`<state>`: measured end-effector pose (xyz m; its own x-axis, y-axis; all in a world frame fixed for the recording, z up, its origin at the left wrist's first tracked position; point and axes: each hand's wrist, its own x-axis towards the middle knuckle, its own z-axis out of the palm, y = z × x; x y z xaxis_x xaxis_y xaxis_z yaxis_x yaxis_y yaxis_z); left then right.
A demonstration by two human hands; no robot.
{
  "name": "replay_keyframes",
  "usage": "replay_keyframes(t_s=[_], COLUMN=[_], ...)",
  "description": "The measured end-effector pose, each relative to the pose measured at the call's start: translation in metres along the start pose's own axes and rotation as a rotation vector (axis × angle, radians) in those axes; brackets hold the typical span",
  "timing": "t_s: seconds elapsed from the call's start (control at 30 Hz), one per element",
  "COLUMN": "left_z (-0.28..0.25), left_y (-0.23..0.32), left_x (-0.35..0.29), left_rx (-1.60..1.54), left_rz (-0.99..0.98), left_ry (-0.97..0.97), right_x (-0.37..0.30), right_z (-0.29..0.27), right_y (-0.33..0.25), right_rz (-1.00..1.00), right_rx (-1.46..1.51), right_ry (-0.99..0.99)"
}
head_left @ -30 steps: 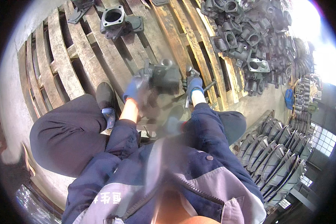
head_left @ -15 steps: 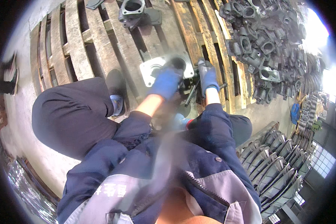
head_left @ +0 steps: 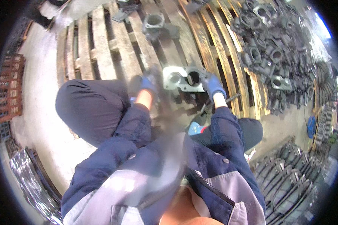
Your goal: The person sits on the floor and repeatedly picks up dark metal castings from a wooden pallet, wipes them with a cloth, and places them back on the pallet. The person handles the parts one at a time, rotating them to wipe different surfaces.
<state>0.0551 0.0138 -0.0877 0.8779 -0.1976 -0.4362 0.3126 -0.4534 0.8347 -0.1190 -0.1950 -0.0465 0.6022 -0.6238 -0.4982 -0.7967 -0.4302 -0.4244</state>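
Observation:
A grey metal casting (head_left: 184, 88) with a pale, flat machined face and two round openings is in front of me, low over the wooden pallet. My right hand (head_left: 213, 84), in a blue glove, is closed on the casting's right end, its fingers at the rim of the larger opening. To the left of the casting and apart from it is my left hand (head_left: 148, 84), also gloved in blue. It is smeared by motion, so its fingers cannot be made out. A dark bar (head_left: 233, 97) shows just right of my right wrist.
More castings (head_left: 154, 21) sit farther back on the slatted pallet (head_left: 103, 41). A large heap of dark castings (head_left: 272, 56) rises on the right. Stacked curved metal parts (head_left: 285, 180) stand at the lower right. My bent knee (head_left: 82, 105) is close to the pallet's near edge.
My left hand has come off the casting and moved left. My right hand has moved from beside the casting onto its right end. The whole view has shifted.

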Motion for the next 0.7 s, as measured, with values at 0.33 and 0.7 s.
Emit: replay_keyframes(t_s=[0.33,0.7], left_z=[0.049,0.037], left_y=[-0.031,-0.043], left_x=[-0.025,-0.016], left_rx=[0.432,0.486], left_rz=[0.084,0.094], left_ry=[-0.242,-0.353], right_x=[0.019,0.017], right_z=[0.049,0.055], right_y=[0.018,0.021], right_rz=[0.041,0.031], right_rx=[0.024,0.084], right_ry=[0.135,0.125])
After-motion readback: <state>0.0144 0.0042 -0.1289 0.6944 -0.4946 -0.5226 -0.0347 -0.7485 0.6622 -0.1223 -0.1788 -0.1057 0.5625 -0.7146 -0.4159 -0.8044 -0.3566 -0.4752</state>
